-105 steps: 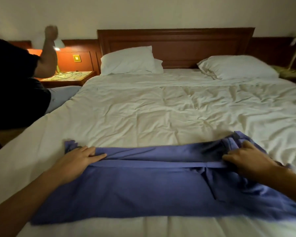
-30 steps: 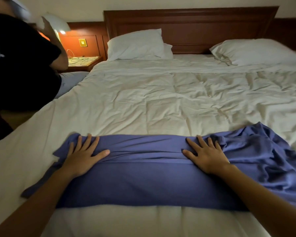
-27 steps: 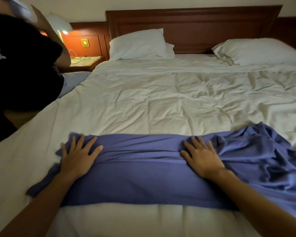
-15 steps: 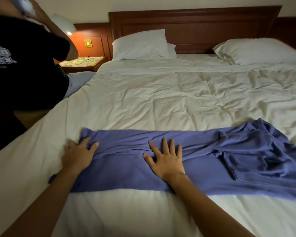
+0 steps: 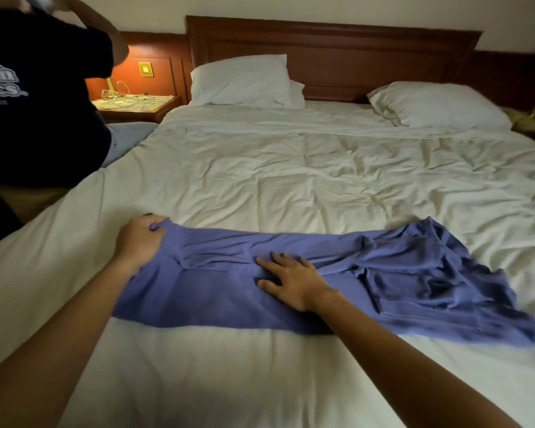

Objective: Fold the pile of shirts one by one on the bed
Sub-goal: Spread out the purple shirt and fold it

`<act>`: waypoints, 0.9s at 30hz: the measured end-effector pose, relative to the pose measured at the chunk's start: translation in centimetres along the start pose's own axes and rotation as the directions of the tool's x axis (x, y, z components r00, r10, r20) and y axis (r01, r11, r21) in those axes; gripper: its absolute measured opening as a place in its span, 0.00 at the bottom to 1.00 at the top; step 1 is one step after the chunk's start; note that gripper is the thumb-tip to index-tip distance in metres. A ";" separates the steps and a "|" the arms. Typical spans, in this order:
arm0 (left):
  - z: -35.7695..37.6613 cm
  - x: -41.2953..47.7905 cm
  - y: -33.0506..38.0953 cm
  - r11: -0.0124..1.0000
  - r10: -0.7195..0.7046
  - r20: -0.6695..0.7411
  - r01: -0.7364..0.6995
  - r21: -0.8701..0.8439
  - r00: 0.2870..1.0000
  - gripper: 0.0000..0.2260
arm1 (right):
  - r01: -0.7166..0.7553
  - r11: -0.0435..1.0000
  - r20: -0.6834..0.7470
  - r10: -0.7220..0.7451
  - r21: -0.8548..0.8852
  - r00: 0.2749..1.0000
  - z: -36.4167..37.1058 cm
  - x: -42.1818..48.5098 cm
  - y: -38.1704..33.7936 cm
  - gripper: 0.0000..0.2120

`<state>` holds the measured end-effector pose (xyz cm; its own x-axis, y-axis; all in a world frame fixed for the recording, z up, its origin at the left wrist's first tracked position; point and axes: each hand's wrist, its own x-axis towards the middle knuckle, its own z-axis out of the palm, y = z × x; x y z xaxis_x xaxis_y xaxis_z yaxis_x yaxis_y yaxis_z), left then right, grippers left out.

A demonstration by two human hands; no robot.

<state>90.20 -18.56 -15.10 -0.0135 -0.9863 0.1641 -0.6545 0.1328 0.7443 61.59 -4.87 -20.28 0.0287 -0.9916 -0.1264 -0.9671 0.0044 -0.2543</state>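
A wide bed (image 5: 291,168) with rumpled white covers carries a blue shirt (image 5: 217,291) stretched in a long band across its near end, the right part bunched in loose folds. The left hand (image 5: 139,242) grips the shirt's left end in curled fingers. The right hand (image 5: 294,281) lies flat, fingers spread, on its middle.
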 end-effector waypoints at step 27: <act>8.5 -11.8 9.7 0.860 0.410 0.537 -0.509 0.042 0.737 0.21 | 0.058 0.935 -0.607 0.179 0.350 0.774 -1.7 -8.6 3.7 0.24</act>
<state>77.62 -6.44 -15.32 -0.6845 -0.7248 0.0782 -0.5874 0.6119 0.5296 57.33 3.49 -18.48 -0.3044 -0.8456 0.4385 -0.8138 -0.0083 -0.5810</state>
